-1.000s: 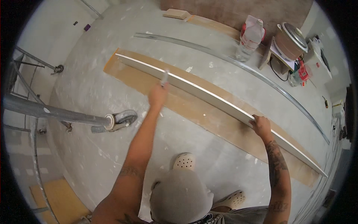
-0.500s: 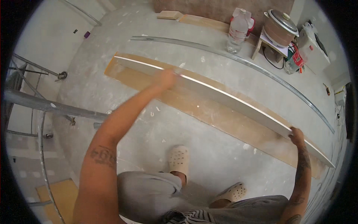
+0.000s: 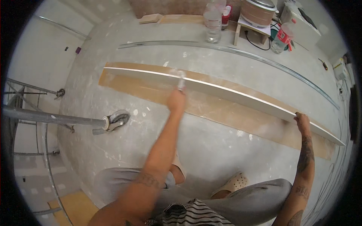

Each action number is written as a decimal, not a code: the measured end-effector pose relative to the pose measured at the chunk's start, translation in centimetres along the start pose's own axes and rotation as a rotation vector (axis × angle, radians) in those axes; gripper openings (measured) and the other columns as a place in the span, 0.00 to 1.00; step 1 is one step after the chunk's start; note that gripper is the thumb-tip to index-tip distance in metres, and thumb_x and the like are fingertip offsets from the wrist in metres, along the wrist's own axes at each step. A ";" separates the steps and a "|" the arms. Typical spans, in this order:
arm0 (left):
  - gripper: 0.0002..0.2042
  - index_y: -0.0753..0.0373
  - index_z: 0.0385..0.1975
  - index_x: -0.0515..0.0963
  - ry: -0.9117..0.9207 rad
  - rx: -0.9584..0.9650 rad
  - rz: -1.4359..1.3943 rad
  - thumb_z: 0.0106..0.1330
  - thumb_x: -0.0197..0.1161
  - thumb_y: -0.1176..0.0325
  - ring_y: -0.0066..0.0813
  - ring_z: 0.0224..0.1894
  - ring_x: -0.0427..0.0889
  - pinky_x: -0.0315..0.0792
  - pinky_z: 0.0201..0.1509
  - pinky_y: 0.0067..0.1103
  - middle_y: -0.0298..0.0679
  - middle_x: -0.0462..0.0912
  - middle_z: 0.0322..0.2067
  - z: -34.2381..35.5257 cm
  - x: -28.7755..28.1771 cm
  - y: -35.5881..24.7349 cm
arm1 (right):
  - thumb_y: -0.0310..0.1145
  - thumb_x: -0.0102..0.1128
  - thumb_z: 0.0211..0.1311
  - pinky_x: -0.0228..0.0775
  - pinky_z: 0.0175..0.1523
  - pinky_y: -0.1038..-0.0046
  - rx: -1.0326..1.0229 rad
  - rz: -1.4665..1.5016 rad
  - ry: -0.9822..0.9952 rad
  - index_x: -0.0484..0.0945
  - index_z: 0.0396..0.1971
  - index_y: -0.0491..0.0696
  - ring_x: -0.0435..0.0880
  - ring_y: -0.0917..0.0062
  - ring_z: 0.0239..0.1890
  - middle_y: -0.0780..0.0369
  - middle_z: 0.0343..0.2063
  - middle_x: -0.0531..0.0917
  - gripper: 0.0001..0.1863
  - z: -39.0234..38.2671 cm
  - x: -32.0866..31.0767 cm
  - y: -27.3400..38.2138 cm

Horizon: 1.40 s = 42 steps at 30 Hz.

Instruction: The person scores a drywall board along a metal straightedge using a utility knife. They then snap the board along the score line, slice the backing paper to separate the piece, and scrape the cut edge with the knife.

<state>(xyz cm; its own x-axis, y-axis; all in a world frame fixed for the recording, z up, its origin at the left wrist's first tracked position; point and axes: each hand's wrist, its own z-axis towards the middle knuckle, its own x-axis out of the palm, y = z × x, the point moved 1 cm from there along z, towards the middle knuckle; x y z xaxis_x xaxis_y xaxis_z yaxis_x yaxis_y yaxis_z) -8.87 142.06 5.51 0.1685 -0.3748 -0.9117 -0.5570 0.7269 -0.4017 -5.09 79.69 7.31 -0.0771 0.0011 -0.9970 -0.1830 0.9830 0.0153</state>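
A long, narrow white-edged board, likely plasterboard, stands on its long edge over a tan strip lying on the floor. My left hand, blurred by motion, is closed round a pale, slim hand tool. The tool's far end overlaps the board's upper edge; its kind is too smeared to tell. Farther right, my right hand grips the upper edge of the same board, fingers over the top.
A metal profile lies beyond the board. Past it stand a clear bottle, a red-labelled bottle and a cooking pot on a small stand. On the left, a scaffold tube ends at a caster wheel.
My left hand has come down off the board's upper edge toward me, and the pale tool now shows above it. My right hand keeps its hold. The whole view has shifted.
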 end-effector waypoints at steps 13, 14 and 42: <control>0.28 0.65 0.46 0.76 -0.045 0.019 -0.082 0.64 0.52 0.43 0.55 0.41 0.81 0.73 0.42 0.43 0.55 0.82 0.36 2.2 -0.7 -0.5 | 0.38 0.59 0.57 0.71 0.38 0.56 -0.217 -0.025 0.073 0.78 0.29 0.48 0.81 0.56 0.32 0.53 0.25 0.82 0.09 3.9 0.0 10.9; 0.28 0.66 0.44 0.77 -0.091 -0.029 -0.096 0.64 0.53 0.43 0.55 0.42 0.81 0.73 0.43 0.43 0.55 0.82 0.36 4.9 -2.5 2.5 | 0.38 0.59 0.56 0.71 0.38 0.56 -0.255 0.023 0.014 0.77 0.27 0.48 0.81 0.56 0.32 0.53 0.24 0.82 0.09 4.7 0.2 13.0; 0.26 0.65 0.48 0.75 -0.021 0.014 0.043 0.65 0.52 0.46 0.56 0.42 0.80 0.72 0.45 0.44 0.55 0.82 0.37 3.9 -3.4 3.7 | 0.41 0.62 0.56 0.73 0.37 0.56 -0.221 0.016 0.072 0.81 0.32 0.50 0.82 0.55 0.31 0.52 0.25 0.82 0.10 5.8 -0.3 13.8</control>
<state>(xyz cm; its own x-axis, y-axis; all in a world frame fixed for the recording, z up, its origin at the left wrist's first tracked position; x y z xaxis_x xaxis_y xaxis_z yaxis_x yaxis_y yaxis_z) -8.34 148.27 6.76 0.1617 -0.3306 -0.9298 -0.5528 0.7502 -0.3629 -1.92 94.32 7.33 -0.1495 -0.0044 -0.9888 -0.3908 0.9188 0.0550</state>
